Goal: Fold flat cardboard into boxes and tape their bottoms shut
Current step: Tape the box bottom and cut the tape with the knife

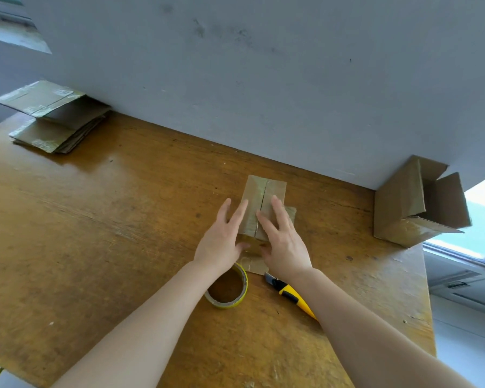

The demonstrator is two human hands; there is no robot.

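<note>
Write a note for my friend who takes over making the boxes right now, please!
Left hand and right hand: both open, flat fingers pressing the two flaps of the cardboard box shut, mid-table.
Tape roll and yellow utility knife lie near the wrists, not held.
Flat cardboard stack sits far left; one folded box lies on its side far right.
Done: flaps closed. Left: tape the seam (I cannot tell if it is taped), then fold the stack.

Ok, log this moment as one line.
step: bottom flaps pressed closed | left hand: flat on box | right hand: flat on box | tape roll, utility knife: on table, not held
</note>
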